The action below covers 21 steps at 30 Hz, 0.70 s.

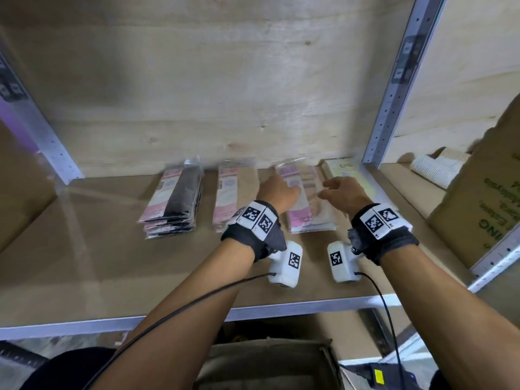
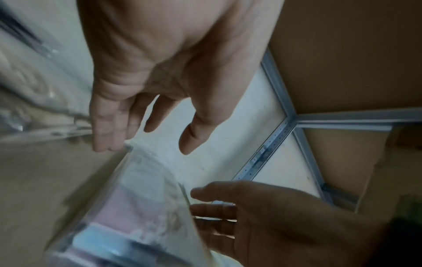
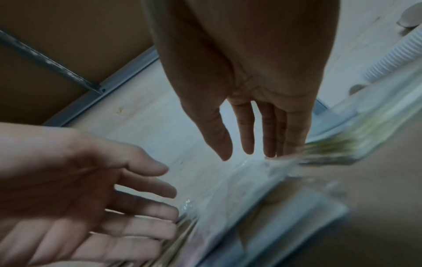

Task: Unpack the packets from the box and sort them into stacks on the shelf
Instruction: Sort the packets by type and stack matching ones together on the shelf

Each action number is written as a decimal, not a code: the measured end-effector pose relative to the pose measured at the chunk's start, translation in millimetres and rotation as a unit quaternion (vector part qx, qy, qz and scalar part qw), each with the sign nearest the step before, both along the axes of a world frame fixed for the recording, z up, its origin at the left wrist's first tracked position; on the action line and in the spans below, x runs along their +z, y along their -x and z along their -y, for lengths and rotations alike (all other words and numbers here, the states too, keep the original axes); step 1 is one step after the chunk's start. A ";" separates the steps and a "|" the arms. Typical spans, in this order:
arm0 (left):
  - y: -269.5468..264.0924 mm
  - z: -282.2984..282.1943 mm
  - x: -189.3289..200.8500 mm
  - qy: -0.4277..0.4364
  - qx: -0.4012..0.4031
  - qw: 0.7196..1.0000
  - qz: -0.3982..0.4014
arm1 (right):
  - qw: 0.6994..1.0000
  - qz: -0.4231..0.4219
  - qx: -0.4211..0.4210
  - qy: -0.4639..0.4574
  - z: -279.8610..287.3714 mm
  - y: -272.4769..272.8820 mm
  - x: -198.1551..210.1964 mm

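Observation:
Several packet stacks lie along the back of the wooden shelf (image 1: 112, 263): a black stack (image 1: 174, 204), a pink-and-white stack (image 1: 226, 192), a pink-and-beige stack (image 1: 308, 206) and a cream stack (image 1: 344, 170). My left hand (image 1: 281, 184) and right hand (image 1: 333, 190) flank the pink-and-beige stack, both with straight, relaxed fingers that hold nothing. In the left wrist view the left fingertips (image 2: 102, 144) hover at the stack's (image 2: 141, 207) far corner. In the right wrist view the right fingertips (image 3: 269, 151) reach its top edge (image 3: 251, 198). An open brown box (image 1: 267, 361) sits below the shelf.
A grey metal upright (image 1: 394, 88) stands just right of the cream stack. A large cardboard box with green print (image 1: 484, 209) and white ribbed rolls (image 1: 433, 170) fill the bay to the right. The shelf's metal front edge (image 1: 84, 325) runs below my forearms.

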State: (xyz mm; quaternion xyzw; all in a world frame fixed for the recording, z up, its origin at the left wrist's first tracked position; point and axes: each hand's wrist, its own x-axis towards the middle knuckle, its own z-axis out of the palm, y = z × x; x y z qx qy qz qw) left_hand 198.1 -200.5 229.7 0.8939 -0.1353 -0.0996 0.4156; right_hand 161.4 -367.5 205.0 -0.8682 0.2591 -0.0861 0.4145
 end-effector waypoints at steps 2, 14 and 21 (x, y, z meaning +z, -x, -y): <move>-1.8 11.4 -8.4 -0.027 -0.002 0.999 -0.032 | 1.000 -0.019 0.013 -0.007 1.8 1.4 -7.2; -8.5 27.3 -28.1 0.029 0.042 0.997 -0.063 | 0.998 -0.020 0.025 -0.055 9.5 -3.3 -23.4; -6.8 21.3 -38.1 0.064 0.049 0.993 -0.085 | 0.998 -0.020 0.021 -0.059 11.1 -1.4 -25.3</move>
